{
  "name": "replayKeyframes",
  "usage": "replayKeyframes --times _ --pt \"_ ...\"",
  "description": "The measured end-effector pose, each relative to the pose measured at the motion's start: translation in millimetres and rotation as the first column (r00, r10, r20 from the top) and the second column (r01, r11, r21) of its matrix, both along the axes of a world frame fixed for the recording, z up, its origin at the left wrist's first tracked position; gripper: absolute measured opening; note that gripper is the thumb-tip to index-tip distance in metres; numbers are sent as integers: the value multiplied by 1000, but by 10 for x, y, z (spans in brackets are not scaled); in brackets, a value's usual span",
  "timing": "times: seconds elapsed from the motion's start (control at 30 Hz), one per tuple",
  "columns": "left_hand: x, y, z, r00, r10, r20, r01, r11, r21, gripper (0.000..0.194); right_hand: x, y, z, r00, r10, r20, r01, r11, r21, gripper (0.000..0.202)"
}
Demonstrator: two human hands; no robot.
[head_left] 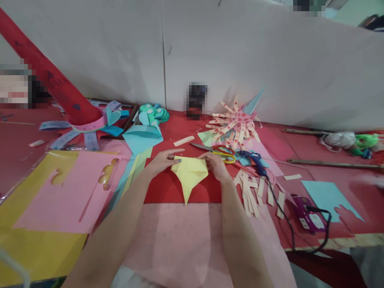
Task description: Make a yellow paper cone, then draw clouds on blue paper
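Observation:
Between my two hands is a yellow paper piece (192,174), its top edge folded and its lower part tapering to a point. My left hand (163,162) pinches its upper left corner, thumb in front. At the upper right corner, my right hand (216,165) grips the other side with bent fingers. Beneath the paper lies a red sheet (162,192). Just beyond my right hand rest scissors (223,152) with red and yellow handles, close to a blue glue gun (255,160).
Cream paper strips (247,192) lie right of my arm. A corded purple box (309,214) stands near the table edge. Pink sheets (66,192) spread at left, below a tall red paper cone (60,76). A fringed paper piece (237,120) leans by the white wall (120,52).

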State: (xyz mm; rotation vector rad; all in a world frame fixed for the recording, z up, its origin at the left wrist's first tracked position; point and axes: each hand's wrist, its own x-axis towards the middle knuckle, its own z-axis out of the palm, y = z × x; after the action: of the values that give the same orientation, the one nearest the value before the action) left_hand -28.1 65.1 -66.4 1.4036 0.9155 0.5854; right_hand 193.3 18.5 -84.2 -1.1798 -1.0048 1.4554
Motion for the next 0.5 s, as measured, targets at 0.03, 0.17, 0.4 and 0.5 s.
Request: replayKeyframes --times 0.03,0.17,0.4,0.5 --pt "0 0 2 1000 -9 -16 9 1000 1 49 -19 -2 19 999 -4 43 5 1000 -3 27" --pt "10 19 -36 998 -55 -34 54 998 -24 40 -114 -5 103 957 89 277 -83 996 -33 27" --pt "49 33 -61 992 -83 -101 83 997 -5 33 -159 -14 149 910 163 381 -149 987 -67 28" --pt "85 10 -61 979 -45 -197 54 998 42 33 -153 -10 117 908 170 383 -163 985 -50 27"
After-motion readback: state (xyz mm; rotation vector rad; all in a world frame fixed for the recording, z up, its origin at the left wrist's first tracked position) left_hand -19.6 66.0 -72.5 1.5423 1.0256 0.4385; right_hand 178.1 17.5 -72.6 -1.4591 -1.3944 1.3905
